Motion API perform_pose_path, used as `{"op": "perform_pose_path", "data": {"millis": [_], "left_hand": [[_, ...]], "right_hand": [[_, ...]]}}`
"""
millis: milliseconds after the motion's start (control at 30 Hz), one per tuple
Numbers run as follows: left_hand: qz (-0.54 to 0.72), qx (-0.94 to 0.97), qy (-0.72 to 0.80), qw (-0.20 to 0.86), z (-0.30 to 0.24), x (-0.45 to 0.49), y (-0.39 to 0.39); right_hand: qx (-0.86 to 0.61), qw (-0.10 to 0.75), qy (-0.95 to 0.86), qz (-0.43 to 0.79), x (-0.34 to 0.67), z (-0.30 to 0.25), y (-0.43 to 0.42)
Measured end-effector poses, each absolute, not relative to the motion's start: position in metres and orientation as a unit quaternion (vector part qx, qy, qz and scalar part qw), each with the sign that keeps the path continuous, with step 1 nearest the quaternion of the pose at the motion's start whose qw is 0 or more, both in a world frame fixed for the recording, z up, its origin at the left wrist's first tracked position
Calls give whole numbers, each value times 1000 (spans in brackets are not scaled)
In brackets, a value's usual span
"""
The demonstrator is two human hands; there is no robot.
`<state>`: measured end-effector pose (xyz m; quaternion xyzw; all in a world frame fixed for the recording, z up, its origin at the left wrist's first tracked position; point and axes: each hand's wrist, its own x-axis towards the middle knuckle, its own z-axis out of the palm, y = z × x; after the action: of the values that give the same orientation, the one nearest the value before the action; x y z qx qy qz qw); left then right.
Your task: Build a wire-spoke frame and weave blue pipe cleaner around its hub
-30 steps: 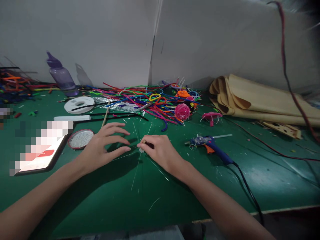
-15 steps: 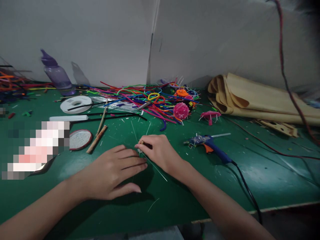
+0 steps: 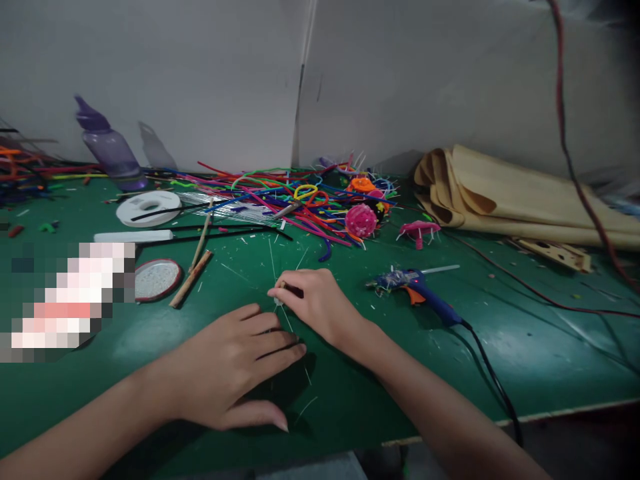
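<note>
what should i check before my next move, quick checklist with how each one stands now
1. Right hand has a grip: ok, thumb and fingers pinch a small tan piece.
2. Thin strands lie untangled: cannot tell, the left hand hides part of them.
3. Glue gun apart from both hands: ok, it lies beyond the right hand.
4. Glue gun nozzle cool: cannot tell, though a small red light shows on its body.
5. Table around the hands free of scraps: not ok, a loose curved strand lies near the left thumb.
</note>
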<state>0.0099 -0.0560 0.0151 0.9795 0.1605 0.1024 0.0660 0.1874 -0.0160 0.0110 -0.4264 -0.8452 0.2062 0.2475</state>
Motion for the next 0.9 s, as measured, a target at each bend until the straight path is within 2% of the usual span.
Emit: {"op": "perform_pose_path", "data": {"millis": [533,900], "left_hand": [[158,972,168,37,15,9,-54],[157,970,172,70,16,7,-53]], "right_hand": [[-429,246,-842,217,189,11,-15],[-423,241,-847,213,187,10,-16]]}}
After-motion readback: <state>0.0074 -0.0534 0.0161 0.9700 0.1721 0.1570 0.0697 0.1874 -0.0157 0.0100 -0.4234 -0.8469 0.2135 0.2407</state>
